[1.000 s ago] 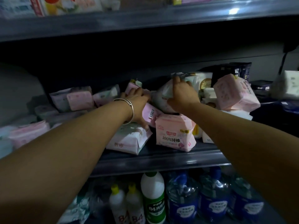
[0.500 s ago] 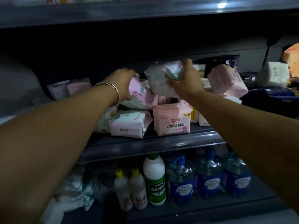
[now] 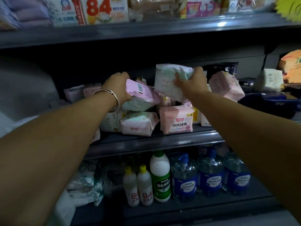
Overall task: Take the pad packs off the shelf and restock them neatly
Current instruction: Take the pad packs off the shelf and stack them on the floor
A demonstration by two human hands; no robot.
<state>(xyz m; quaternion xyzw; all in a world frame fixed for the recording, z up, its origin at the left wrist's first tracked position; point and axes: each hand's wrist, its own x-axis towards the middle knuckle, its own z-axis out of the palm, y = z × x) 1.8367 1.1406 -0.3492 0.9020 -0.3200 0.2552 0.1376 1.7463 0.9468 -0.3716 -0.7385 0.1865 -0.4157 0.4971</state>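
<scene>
Fingers of my left hand [image 3: 117, 86] curled over pink pack [image 3: 143, 93], far side of middle shelf [image 3: 146, 144]; right hand [image 3: 192, 82] pinches pale pack [image 3: 169, 80], lifted above pile.

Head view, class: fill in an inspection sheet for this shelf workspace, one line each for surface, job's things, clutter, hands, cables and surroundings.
Surface: middle shelf, dark, front edge bare.
Job's things: pink barcode pack held in the left hand; pale pack lifted in the right hand; 100% cotton pack upright at the shelf front; other packs heaped unevenly behind.
Clutter: tilted pink pack at right, leaning on goods.
Hands: left hand grips the barcode pack, bracelet on wrist; right hand grips the pale pack.
Cables: nothing seen.
Surroundings: green-capped bottle, blue jugs on the shelf below; boxed goods above.
</scene>
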